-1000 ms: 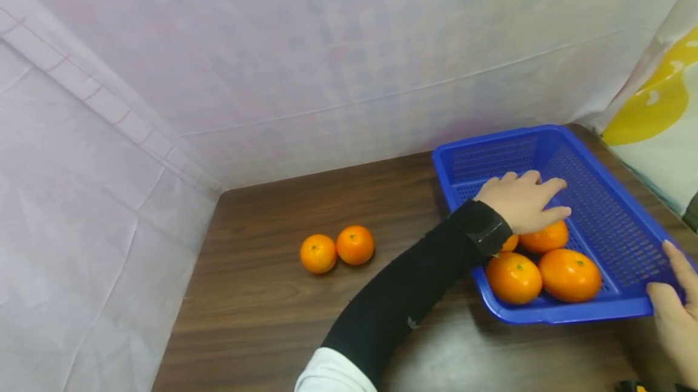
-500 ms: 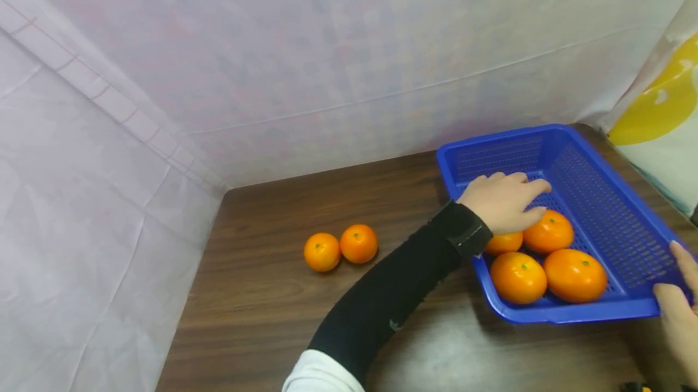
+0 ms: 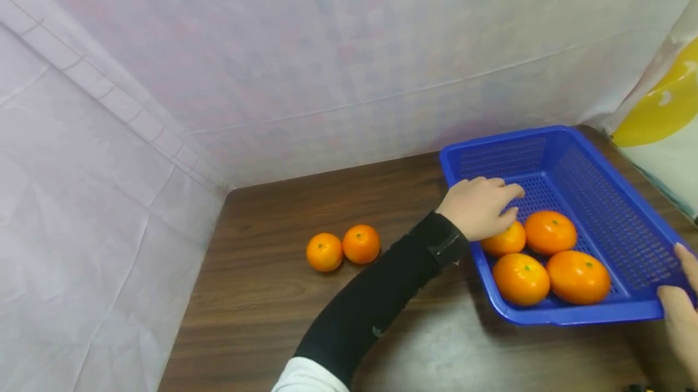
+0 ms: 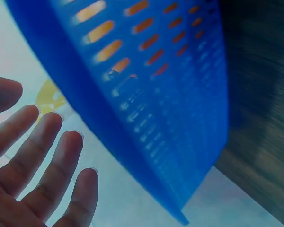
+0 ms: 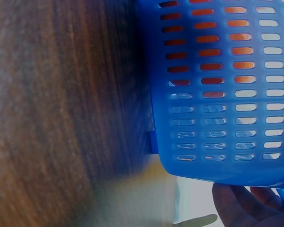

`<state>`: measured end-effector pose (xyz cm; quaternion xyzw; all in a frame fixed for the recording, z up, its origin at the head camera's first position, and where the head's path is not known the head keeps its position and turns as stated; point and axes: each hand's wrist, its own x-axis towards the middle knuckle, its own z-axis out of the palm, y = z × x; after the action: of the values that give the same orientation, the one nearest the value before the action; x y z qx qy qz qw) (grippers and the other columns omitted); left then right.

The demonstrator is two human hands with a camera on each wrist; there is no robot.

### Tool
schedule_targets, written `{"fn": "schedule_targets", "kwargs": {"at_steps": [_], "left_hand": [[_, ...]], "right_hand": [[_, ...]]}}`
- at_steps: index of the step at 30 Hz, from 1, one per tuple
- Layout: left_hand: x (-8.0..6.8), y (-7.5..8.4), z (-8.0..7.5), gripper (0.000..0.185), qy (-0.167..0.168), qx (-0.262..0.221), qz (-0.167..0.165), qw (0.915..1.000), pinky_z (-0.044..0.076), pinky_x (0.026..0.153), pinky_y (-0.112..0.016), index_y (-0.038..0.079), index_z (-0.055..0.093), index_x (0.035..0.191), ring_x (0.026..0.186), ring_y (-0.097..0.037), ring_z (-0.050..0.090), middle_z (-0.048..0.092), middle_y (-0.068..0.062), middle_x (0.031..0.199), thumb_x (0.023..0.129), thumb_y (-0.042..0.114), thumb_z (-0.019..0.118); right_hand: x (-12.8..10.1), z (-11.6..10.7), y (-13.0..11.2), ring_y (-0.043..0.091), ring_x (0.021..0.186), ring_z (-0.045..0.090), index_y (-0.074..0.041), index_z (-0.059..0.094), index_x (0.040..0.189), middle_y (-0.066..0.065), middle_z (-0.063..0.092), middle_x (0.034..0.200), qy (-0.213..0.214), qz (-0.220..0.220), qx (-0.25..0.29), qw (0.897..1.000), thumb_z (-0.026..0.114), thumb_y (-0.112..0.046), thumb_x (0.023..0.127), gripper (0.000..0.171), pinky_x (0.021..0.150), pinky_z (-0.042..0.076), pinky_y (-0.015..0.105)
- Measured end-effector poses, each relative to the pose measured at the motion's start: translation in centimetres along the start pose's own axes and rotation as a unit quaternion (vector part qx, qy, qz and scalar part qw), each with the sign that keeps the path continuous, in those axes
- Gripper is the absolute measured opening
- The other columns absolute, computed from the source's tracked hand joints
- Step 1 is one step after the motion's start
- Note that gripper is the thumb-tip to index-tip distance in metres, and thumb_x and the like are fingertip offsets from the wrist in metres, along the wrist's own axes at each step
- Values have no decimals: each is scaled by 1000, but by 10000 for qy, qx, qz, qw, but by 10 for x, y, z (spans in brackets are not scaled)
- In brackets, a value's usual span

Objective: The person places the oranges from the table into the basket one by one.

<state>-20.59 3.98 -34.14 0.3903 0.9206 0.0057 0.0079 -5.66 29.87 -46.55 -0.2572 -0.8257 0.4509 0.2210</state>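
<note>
A blue plastic basket (image 3: pixel 627 210) with slotted walls stands at the right of the table and holds several oranges (image 3: pixel 578 277) in its near left part. My left hand (image 3: pixel 480 205) is over the basket's left rim, above one of these oranges, with nothing in it. The left wrist view shows its fingers (image 4: pixel 47 146) loosely spread beside the basket's rim. At the near right corner, my right hand (image 3: pixel 680 319) grips the basket's rim, partly cut off by the frame. Its fingers (image 5: pixel 241 205) show at the basket's end in the right wrist view.
Two more oranges, a left one (image 3: pixel 325 252) and a right one (image 3: pixel 362 243), lie side by side on the dark wooden table (image 3: pixel 262 307). Pale cloth (image 3: pixel 305 65) hangs behind the table and along its left side. A yellow-patterned cloth (image 3: pixel 660 107) is at the right.
My left hand has drawn back leftward from over the middle of the basket to its left rim, uncovering the oranges below. The right hand stays on the corner. The view has shifted slightly.
</note>
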Motion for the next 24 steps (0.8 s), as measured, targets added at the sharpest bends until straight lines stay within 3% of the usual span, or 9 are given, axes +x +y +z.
{"fn": "schedule_targets", "kwargs": {"at_steps": [2,6,11,15,24], "left_hand": [[-5,-3,2,37,48,-29,2,10000,45,60,-17,34,57,140,77,-2,58,67,13,116,104,38,49],[-13,-10,7,36,154,-70,59,9998,45,61,-17,32,59,138,77,-3,57,67,12,114,103,36,51],[-25,-19,18,35,352,-21,99,9993,49,74,-18,30,62,136,97,-6,62,65,8,124,103,37,54],[-34,-26,25,36,418,-129,9,9990,49,78,-19,29,62,136,106,-7,60,61,6,130,102,37,55],[-51,-38,33,37,795,-256,80,9965,50,78,-18,25,62,137,100,-4,62,61,5,129,102,38,55]], "right_hand": [[0,0,0,17,156,15,-32,31,158,0,20,169,-3,36,-126,9999,37,-6,93,70,126,5,29],[-4,-2,-12,23,157,14,-23,28,160,3,17,169,-84,191,-169,9996,35,-5,93,69,127,5,32],[-6,-2,-11,24,157,15,-24,28,160,5,19,169,-99,136,-191,9997,35,-5,93,70,127,5,32],[-8,-2,-12,22,156,16,-22,31,158,6,21,168,-35,18,-139,9999,35,-5,92,68,126,5,29],[-5,-1,-12,19,157,12,-21,29,159,4,17,169,-95,77,7,9999,34,-5,92,69,126,4,29]]}}
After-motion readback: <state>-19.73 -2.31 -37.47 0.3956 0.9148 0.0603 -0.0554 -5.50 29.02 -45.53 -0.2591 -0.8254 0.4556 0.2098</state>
